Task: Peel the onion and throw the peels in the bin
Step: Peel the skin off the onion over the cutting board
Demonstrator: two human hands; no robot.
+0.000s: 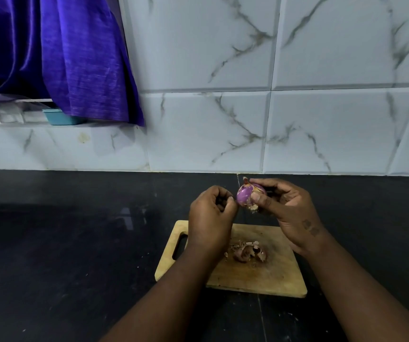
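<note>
Two forearms are reaching up from the bottom edge, crossing over the board (275, 275), which is lying on the dark counter (75, 243). The right hand (289, 213) is clamping the onion (246, 193), with the thumb lying across its front and the fingers wrapping behind. It is holding the onion in the air just past the board's far edge, not resting it on anything.

The left hand (210, 213) is sitting just to the onion's left, its fingers curling in with the tips at the bare flank. Whether they are pinching a strip of skin I cannot tell. The onion is standing roughly upright, with the dry tip pointing up and the root tuft hanging at the bottom. The next strip should therefore probably be pulled along that axis by the left hand, which is the free one.

The onion's left side is showing glossy purple flesh, while papery brown skin is clinging near the top and right, so the peeling looks partly done. Peels (247, 253) are lying in a small heap on the board between the wrists. No bin is in view.
</note>
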